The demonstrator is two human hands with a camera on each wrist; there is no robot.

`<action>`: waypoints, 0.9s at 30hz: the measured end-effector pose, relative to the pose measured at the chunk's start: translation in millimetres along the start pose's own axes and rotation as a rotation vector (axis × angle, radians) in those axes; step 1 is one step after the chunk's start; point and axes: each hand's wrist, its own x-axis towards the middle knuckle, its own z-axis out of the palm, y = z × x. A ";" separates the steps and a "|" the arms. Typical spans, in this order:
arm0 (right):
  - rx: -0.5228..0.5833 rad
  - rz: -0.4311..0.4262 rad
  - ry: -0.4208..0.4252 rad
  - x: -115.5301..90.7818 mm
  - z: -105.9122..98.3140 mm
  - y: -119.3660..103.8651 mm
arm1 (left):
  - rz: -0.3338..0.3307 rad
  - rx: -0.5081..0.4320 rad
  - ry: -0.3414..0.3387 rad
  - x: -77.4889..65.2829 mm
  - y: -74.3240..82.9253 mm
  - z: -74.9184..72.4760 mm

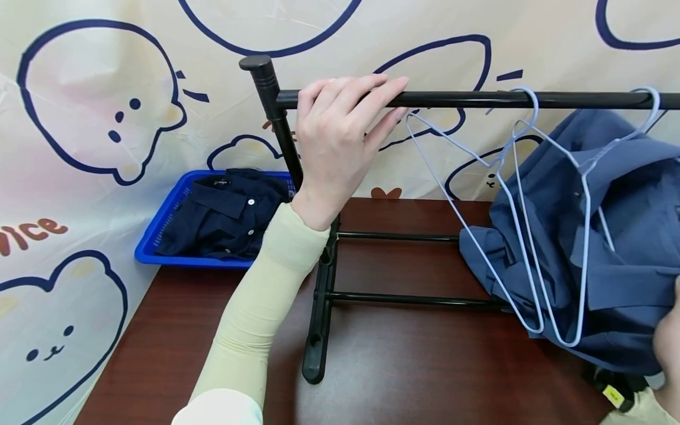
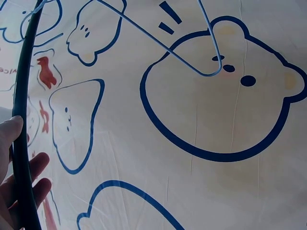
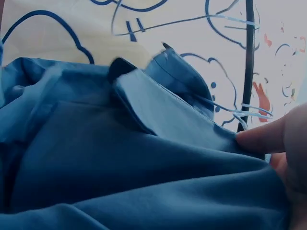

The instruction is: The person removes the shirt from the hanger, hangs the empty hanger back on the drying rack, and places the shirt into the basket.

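My left hand [image 1: 340,127] holds the black top bar [image 1: 457,99] of a clothes rack near its left end. In the left wrist view, the thumb lies on one side of this bar and fingertips [image 2: 41,163] show on the other. At the right edge of the head view, my right hand [image 1: 668,342] is partly cut off. It pinches the fabric of a blue collared shirt [image 1: 627,283], with the thumb [image 3: 264,139] near the collar in the right wrist view. Light blue hangers [image 1: 586,236] hang from the bar, overlapping the shirt in the head view.
A blue basket [image 1: 146,248] with a folded dark navy buttoned shirt [image 1: 223,212] stands at the back left. The rack's black foot [image 1: 314,354] and two lower rods [image 1: 404,298] are over the brown table [image 1: 414,366]. A cartoon-printed curtain [image 1: 95,224] lines the back.
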 end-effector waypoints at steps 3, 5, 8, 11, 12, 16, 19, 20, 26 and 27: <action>-0.013 0.142 -0.036 4.0 2.3 0.0 | 0.000 -0.008 -0.003 0.6 0.2 0.2; -0.010 0.238 -0.083 7.6 3.8 2.8 | 0.002 -0.009 -0.007 0.8 0.4 0.2; 0.085 0.289 -0.125 15.8 9.7 16.1 | 0.000 -0.009 -0.011 0.9 0.8 0.0; 0.156 0.248 -0.147 24.2 17.9 36.1 | -0.002 -0.010 -0.009 1.0 1.0 -0.1; 0.145 0.212 -0.177 27.4 20.4 43.4 | -0.001 -0.011 -0.008 1.0 1.1 -0.1; -0.043 0.094 -0.335 36.4 28.2 62.4 | 0.001 -0.021 -0.007 1.2 1.6 0.8; -0.142 0.004 -0.450 43.1 34.8 69.5 | -0.001 -0.020 -0.013 1.1 2.1 1.3; -0.156 -0.022 -0.481 45.6 37.0 71.5 | -0.002 -0.018 -0.014 1.0 2.2 1.3; -0.184 -0.097 -0.642 57.6 50.5 77.7 | -0.011 -0.009 -0.021 0.0 2.0 0.3; -0.164 -0.109 -0.646 58.5 54.1 78.6 | -0.013 -0.007 -0.025 -0.2 1.9 0.1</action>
